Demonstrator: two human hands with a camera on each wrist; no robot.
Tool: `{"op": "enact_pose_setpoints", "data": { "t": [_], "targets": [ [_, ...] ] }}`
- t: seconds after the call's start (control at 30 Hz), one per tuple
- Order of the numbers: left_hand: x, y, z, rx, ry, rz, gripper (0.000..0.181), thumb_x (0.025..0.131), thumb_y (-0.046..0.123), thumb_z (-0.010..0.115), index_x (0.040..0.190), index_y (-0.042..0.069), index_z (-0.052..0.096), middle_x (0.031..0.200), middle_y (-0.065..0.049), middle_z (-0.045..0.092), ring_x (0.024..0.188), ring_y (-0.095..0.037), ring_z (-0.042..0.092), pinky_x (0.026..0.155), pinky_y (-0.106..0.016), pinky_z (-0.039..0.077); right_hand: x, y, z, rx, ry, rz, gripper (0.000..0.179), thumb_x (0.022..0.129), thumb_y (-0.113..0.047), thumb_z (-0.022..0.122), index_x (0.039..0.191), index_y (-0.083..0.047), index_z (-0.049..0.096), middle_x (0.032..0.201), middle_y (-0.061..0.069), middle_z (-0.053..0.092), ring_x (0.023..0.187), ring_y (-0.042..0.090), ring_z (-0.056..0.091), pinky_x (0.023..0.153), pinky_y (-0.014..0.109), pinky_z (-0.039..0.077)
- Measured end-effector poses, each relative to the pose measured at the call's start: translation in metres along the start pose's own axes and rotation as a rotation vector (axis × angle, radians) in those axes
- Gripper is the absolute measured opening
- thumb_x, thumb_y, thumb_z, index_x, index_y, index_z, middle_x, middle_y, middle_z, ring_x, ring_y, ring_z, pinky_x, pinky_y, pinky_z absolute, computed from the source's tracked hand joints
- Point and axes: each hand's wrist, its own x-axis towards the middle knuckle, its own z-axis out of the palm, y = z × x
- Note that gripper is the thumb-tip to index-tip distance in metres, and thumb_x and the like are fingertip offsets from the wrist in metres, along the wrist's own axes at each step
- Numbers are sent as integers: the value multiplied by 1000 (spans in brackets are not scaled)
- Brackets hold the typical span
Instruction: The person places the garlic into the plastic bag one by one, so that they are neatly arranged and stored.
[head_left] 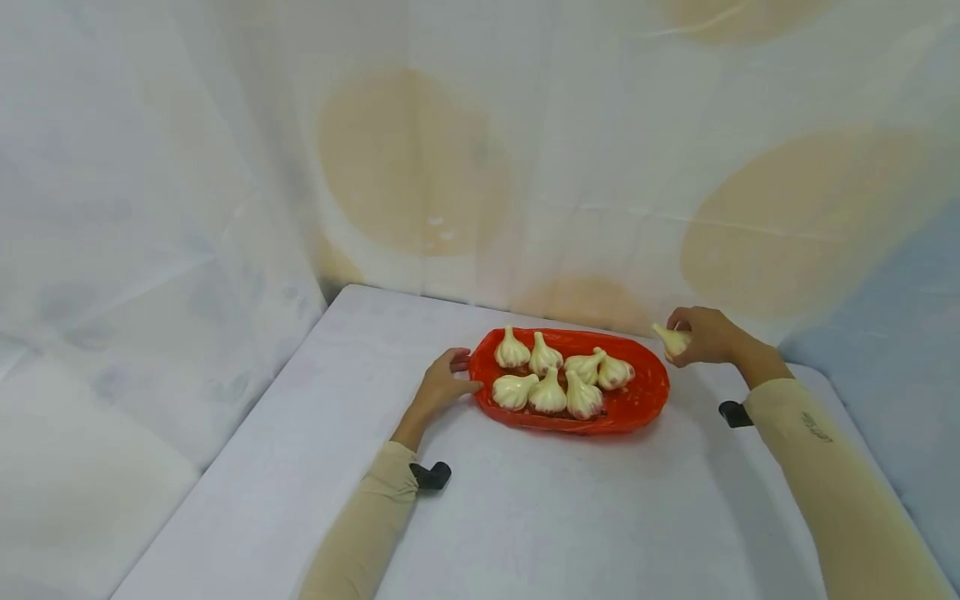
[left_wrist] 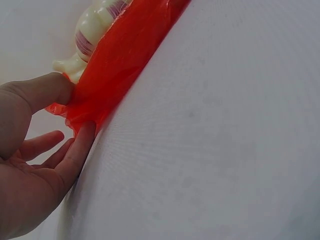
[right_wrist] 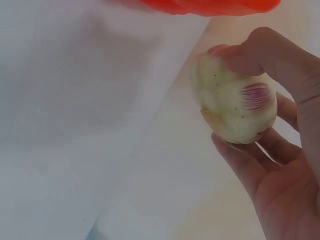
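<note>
A red oval tray (head_left: 637, 404), wrapped in thin crinkled red plastic, stands on the white table. Several garlic bulbs (head_left: 583, 396), pale with purplish streaks, lie in it in two rough rows. At the tray's left end my left hand (head_left: 438, 387) pinches the rim; in the left wrist view the thumb (left_wrist: 57, 90) is on top and the fingertips lie against the outer side. My right hand (head_left: 708, 335) grips one more garlic bulb (right_wrist: 235, 100) between thumb and fingers, raised just beyond the tray's right end. Its stem points toward the upper left in the head view.
The white-covered table (head_left: 540, 517) stretches toward me in front of the tray. A pale curtain (head_left: 585, 150) with tan circles hangs close behind the table's back edge. Further hanging cloth borders the left and right sides.
</note>
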Motion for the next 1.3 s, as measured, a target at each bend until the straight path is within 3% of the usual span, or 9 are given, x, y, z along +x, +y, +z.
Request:
{"op": "enact_pose_setpoints", "data": {
  "t": [0.2, 0.43, 0.6, 0.77, 0.97, 1.13, 1.3],
  "targets": [
    [0, -2, -2, 12, 3, -9, 64, 80, 18, 78, 138, 10, 51, 129, -8, 59, 120, -26, 53, 98, -43, 48, -13, -18, -3, 28, 97, -37, 67, 68, -19, 86, 125, 1, 57, 113, 22, 55, 94, 34, 51, 76, 48, 55],
    [1, 0, -6, 18, 6, 4, 64, 80, 18, 77, 138, 10, 50, 129, -8, 59, 121, -26, 52, 98, -44, 48, -26, -40, 3, 73, 211, -166, 67, 68, -13, 86, 125, 5, 57, 117, 21, 55, 99, 37, 55, 79, 50, 56],
    [3, 0, -8, 23, 4, 2, 64, 81, 18, 77, 138, 10, 50, 129, -7, 59, 121, -25, 53, 97, -43, 49, -36, -53, 12, 114, 272, -196, 67, 69, -8, 86, 127, 5, 55, 123, 22, 57, 110, 42, 55, 84, 56, 52],
    [1, -1, -8, 21, 7, -8, 64, 80, 17, 78, 138, 10, 50, 129, -8, 59, 121, -25, 53, 97, -42, 49, -44, -60, 26, 138, 304, -212, 64, 71, -9, 85, 127, 3, 56, 122, 20, 59, 108, 40, 57, 82, 55, 54],
    [1, 0, -8, 20, 10, -11, 65, 80, 18, 78, 138, 11, 50, 129, -7, 59, 121, -25, 53, 98, -42, 49, -49, -64, 38, 162, 382, -306, 62, 69, -6, 86, 123, 2, 58, 115, 16, 61, 101, 35, 61, 82, 51, 55],
    [2, 0, -8, 17, 10, -6, 65, 81, 18, 78, 139, 11, 49, 130, -7, 59, 121, -25, 53, 98, -42, 48, -52, -67, 48, 172, 400, -308, 62, 67, -6, 88, 122, 0, 59, 116, 11, 61, 102, 30, 61, 81, 48, 55],
    [3, 1, -7, 3, 10, -12, 65, 81, 17, 77, 139, 11, 49, 130, -7, 58, 121, -25, 53, 98, -42, 49, -55, -68, 60, 187, 388, -296, 61, 69, -9, 87, 121, 1, 58, 117, 15, 61, 102, 32, 60, 82, 52, 55]
  ]
}}
